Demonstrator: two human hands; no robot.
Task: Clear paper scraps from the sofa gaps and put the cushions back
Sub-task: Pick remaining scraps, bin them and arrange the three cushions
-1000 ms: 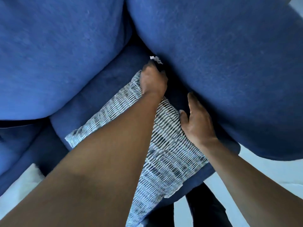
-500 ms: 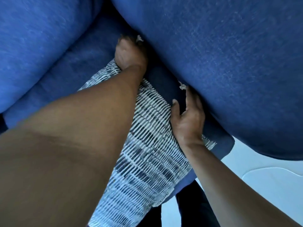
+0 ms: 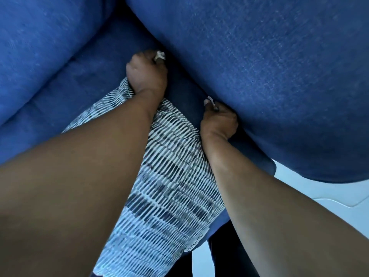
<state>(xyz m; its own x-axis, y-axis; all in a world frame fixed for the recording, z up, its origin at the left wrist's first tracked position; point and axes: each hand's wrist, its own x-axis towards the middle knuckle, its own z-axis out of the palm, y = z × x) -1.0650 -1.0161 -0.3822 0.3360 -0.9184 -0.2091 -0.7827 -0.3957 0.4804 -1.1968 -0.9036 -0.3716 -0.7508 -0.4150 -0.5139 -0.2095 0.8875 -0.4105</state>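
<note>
Along the dark gap between the seat (image 3: 119, 76) and the big blue cushion (image 3: 269, 76) on the right, both hands are working, and that gap is running from far left to near right. The left hand (image 3: 146, 75) is sitting at the far end of it, fingers curled and pinching a white scrap (image 3: 160, 55) that is showing just past the knuckles, right at the cushion's edge. The right hand (image 3: 218, 118) is lying nearer along the same gap, knuckles pressed up against the cushion, fingers curled, with a second small scrap (image 3: 211, 101) peeking out at its fingertips; it appears to be gripping that scrap, though most of the paper is hidden. Both scraps are sitting on the far side of their hands, toward the gap, so pulling them free is likely meaning a draw back toward the near left, away from the cushion. Both forearms are reaching in from the near side, the left crossing over a striped pillow (image 3: 169, 186) that is lying on the seat, the right running along its right edge. Whether more scraps are lying deeper in the gap cannot be told, since the cushion is covering it.
</note>
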